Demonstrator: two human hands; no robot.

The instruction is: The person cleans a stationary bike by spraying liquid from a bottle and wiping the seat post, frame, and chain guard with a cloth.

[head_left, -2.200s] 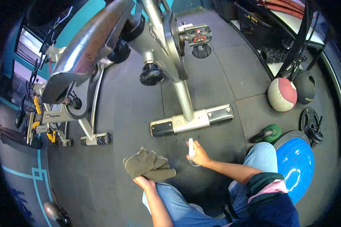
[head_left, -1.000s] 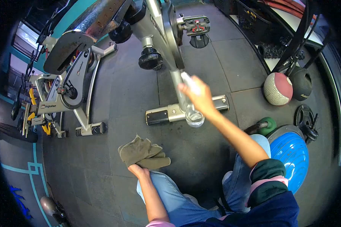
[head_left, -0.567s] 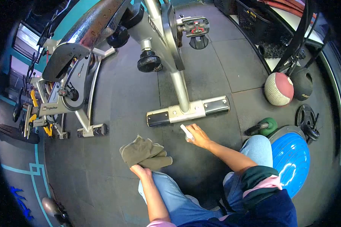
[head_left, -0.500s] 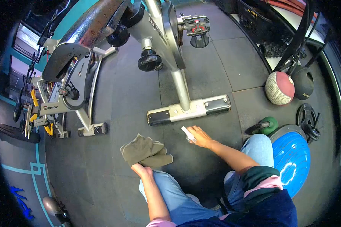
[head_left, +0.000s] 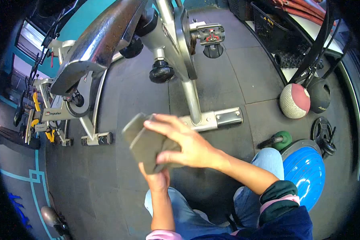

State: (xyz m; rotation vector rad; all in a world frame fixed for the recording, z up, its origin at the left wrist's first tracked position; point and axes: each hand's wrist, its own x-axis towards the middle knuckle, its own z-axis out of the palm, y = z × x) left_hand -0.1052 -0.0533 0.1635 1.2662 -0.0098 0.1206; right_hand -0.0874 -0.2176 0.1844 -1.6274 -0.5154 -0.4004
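Note:
A folded olive-grey cloth (head_left: 146,144) is held up in front of my knees, somewhat blurred. My left hand (head_left: 158,181) supports it from below, its fingers mostly hidden behind the fabric. From the right, my right hand (head_left: 194,146) grips the cloth, thumb on the lower side and fingers over the upper edge. Just beyond the hands is the exercise bike's rear foot bar (head_left: 208,120), its left end covered by the cloth and my right hand. The bike's saddle (head_left: 96,44) looms at the upper left.
A second exercise bike (head_left: 64,114) stands to the left. On my right are a blue balance dome (head_left: 305,172), a green kettlebell (head_left: 282,140), weight plates (head_left: 323,134), a red-and-white ball (head_left: 295,101) and a black ball (head_left: 320,91). A black crate (head_left: 272,28) sits behind.
My right hand has come left from near the foot bar onto the cloth. The white object it held no longer shows. The cloth is lifted and more compactly folded. The view has shifted slightly.

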